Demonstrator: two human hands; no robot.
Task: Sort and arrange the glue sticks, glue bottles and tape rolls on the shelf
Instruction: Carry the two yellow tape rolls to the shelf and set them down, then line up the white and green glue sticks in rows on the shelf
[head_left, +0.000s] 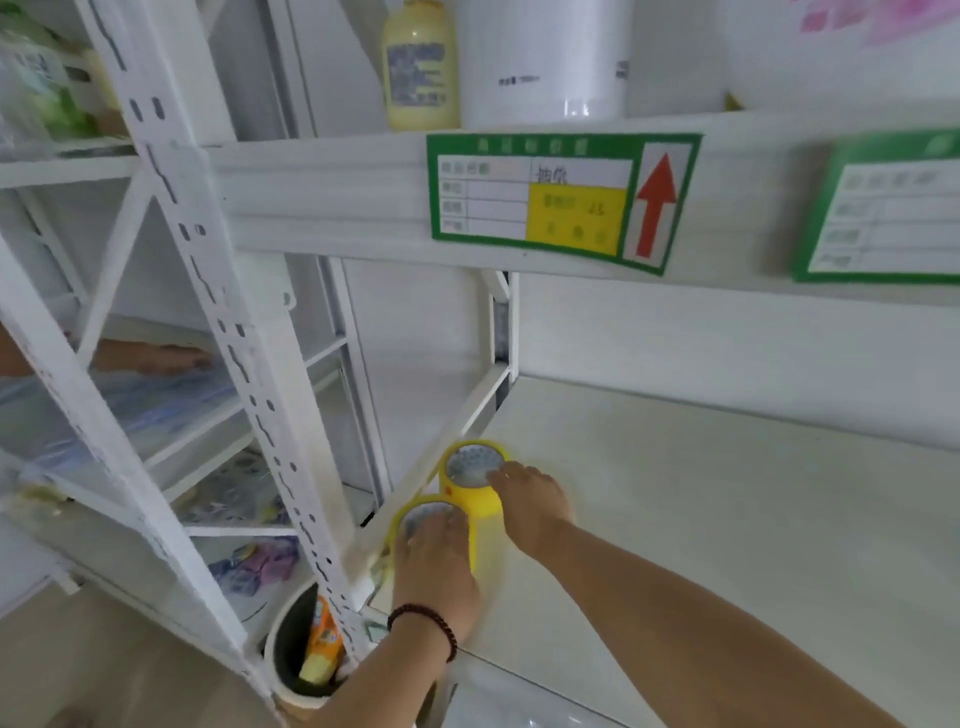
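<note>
Two stacks of yellow tape rolls stand at the left end of the white shelf (727, 493). The nearer tape stack (470, 540) has my left hand (436, 561) on top of it, fingers curled over its top rim; a dark bead bracelet is on that wrist. The farther tape stack (470, 486) stands just behind it, and my right hand (530, 501) holds its right side, fingertips on the top rim. The two stacks touch or nearly touch. A yellowish glue bottle (421, 67) with a blue label stands on the shelf above.
The upper shelf beam carries a green label card (561, 197) with a red arrow, and another green card (883, 208) at the right. A white perforated upright (249, 364) stands left. A bin (301, 644) with an orange bottle sits on the floor. Another person's hand (156, 356) reaches into the left rack.
</note>
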